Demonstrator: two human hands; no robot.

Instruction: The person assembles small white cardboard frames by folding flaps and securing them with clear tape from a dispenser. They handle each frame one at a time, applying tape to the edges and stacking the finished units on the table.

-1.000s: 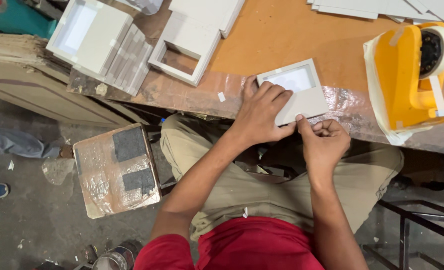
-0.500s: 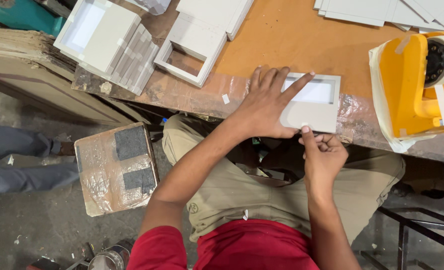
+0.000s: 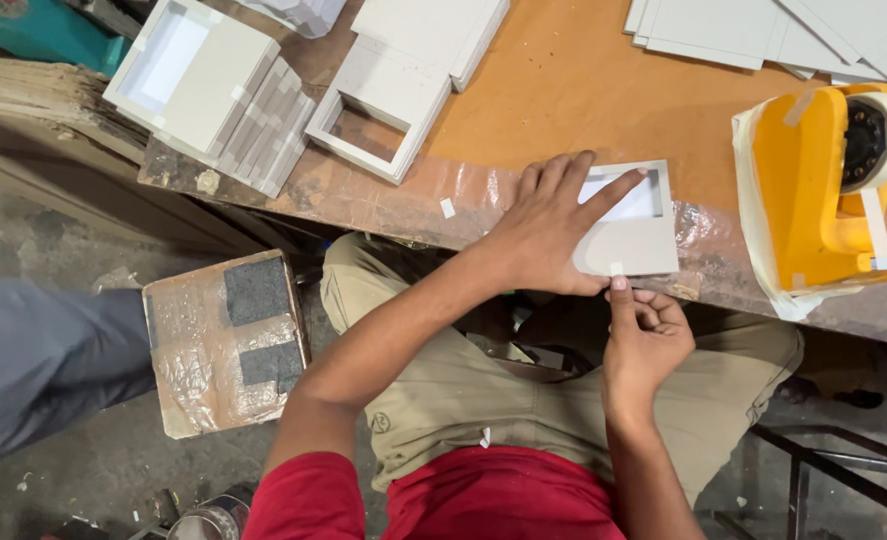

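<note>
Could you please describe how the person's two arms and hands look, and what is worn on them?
Both arms are bare from the short red sleeves down. The left hand and the right hand wear no gloves, and no rings, watch or bracelet are visible. The sleeves belong to a red shirt, worn with khaki trousers.

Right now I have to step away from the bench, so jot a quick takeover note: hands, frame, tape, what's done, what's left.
Left hand: spread flat on the grey card frame, pinning it at the table edge.
Right hand: thumb pressing a small tape piece onto the frame's near edge.
Yellow tape dispenser: right of the frame.
Done: tape stuck on top.
Left: tape's lower end looks not yet folded under.
</note>
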